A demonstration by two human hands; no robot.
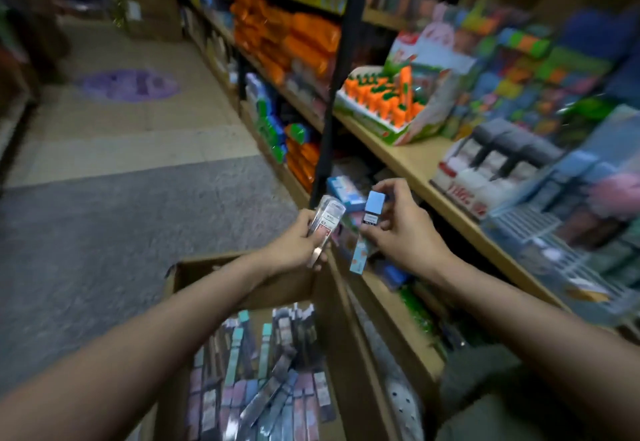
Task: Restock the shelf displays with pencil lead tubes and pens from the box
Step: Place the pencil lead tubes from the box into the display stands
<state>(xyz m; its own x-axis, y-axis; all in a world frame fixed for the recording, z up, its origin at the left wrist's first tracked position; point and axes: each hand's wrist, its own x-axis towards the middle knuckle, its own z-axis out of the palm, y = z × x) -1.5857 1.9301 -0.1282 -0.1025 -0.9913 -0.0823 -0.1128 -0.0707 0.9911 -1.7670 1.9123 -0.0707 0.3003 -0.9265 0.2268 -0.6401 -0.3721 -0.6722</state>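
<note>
Many flat packs of pens lay loose in the cardboard box (263, 364) nearest the camera. Above its far flap, the left hand (298, 243) gripped a clear lead tube (325, 219), while the right hand (398, 229) pinched a blue-capped lead tube (369, 229). Beyond them ran the wooden shelf (408, 160) with its orange carrot-pen display (384, 101).

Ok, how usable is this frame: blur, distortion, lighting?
Head view: motion blur smears the shelf goods and the box contents; the left hand and right hand, each gripping a packet, are the sharpest parts; wide-angle bending at the edges; dim, even light, no glare.
</note>
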